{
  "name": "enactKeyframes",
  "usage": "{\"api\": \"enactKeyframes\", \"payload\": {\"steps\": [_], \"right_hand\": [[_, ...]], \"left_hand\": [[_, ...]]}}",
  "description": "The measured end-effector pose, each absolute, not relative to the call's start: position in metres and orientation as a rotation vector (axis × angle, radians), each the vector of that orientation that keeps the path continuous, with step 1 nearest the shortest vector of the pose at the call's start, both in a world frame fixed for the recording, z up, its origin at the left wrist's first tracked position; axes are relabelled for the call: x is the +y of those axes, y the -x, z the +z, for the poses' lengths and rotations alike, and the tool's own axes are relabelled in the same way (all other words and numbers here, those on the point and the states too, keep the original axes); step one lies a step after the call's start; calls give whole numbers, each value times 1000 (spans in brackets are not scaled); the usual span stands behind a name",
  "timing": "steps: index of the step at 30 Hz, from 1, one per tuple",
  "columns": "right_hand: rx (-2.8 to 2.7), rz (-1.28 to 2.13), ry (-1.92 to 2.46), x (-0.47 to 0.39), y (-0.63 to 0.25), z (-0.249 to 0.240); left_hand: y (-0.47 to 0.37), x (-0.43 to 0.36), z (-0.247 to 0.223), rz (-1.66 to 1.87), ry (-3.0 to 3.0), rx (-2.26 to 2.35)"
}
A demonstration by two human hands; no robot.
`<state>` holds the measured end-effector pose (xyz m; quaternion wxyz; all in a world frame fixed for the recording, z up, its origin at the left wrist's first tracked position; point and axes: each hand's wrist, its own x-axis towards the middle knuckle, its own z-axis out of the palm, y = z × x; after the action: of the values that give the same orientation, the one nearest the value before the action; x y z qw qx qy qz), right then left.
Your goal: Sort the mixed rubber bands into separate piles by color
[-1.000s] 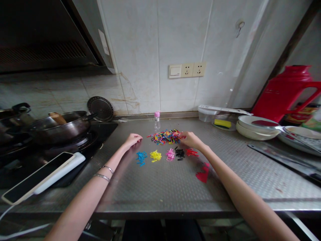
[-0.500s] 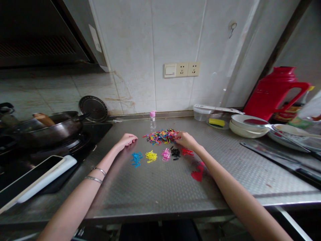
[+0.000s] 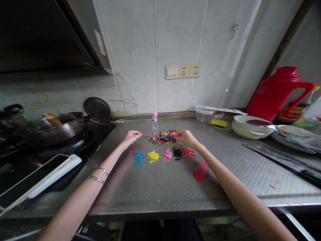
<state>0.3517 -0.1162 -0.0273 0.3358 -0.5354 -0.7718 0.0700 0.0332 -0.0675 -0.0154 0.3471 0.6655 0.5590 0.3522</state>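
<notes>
A mixed heap of small coloured rubber bands (image 3: 162,137) lies on the metal counter (image 3: 155,187). My right hand (image 3: 186,138) is at its right end, thumb and fingers pressed together; a bit of red shows at the fingertips, too small to make out. To the left of the heap, my left hand (image 3: 132,137) is closed in a pinch, and whatever it holds cannot be seen. In front lie small piles of blue bands (image 3: 138,158), yellow bands (image 3: 153,156), pink bands (image 3: 168,154), black bands (image 3: 177,153) and red bands (image 3: 189,152).
Behind the heap stands a small clear bottle with a pink top (image 3: 154,120). A red-and-clear plastic piece (image 3: 200,172) lies near my right forearm. Bowls (image 3: 250,130), a knife (image 3: 278,160) and a red thermos (image 3: 278,93) are rightward; a pan (image 3: 60,130) and a phone (image 3: 32,184) leftward.
My left hand has lifted slightly off the counter and its fingers have come together in a pinch. My right hand stays at the heap's right end. The view has shifted a little.
</notes>
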Motion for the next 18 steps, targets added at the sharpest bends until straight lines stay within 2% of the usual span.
{"api": "enactKeyframes", "payload": {"steps": [8,18], "right_hand": [[-2061,268,1155,-137,-314,8],[-2122,350,972,-168,-283,16]], "left_hand": [[-85,-109,18,739,-2152,976],[-97,-147,7,770,-2107,989]]}}
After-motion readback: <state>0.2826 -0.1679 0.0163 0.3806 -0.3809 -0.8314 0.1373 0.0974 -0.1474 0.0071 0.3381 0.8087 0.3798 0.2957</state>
